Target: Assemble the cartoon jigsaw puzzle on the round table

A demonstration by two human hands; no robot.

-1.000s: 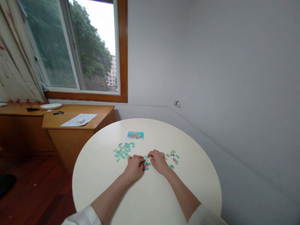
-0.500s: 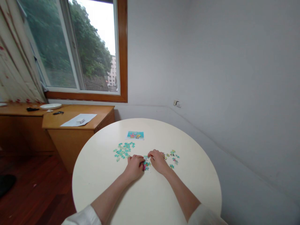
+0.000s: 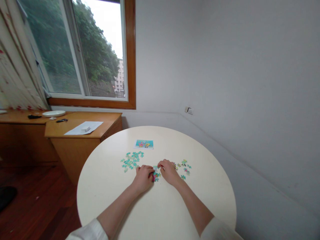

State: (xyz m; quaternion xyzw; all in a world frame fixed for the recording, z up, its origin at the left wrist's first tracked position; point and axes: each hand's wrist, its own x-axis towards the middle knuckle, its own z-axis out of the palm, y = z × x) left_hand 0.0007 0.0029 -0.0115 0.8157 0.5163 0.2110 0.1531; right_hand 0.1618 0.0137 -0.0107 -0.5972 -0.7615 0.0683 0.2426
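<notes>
A small joined section of jigsaw puzzle [image 3: 156, 175], coloured teal, pink and yellow, lies on the round white table [image 3: 160, 213] between my hands. My left hand [image 3: 144, 177] has its fingers curled against the left edge of this section and covers part of it. At its upper right, my right hand [image 3: 168, 170] is pinched on a puzzle piece mostly hidden by the fingers. A heap of loose teal puzzle pieces [image 3: 131, 160] lies beyond my left hand. Several more loose pieces [image 3: 185, 164], teal, yellow and pink, are scattered to the right of my right hand.
A picture card [image 3: 144, 144] lies toward the table's far side. At the left stands a wooden desk [image 3: 75, 143] with a paper sheet [image 3: 93, 126], a small white box [image 3: 85, 129] and a white plate [image 3: 53, 113]. A wall [image 3: 212, 83] rises behind the table.
</notes>
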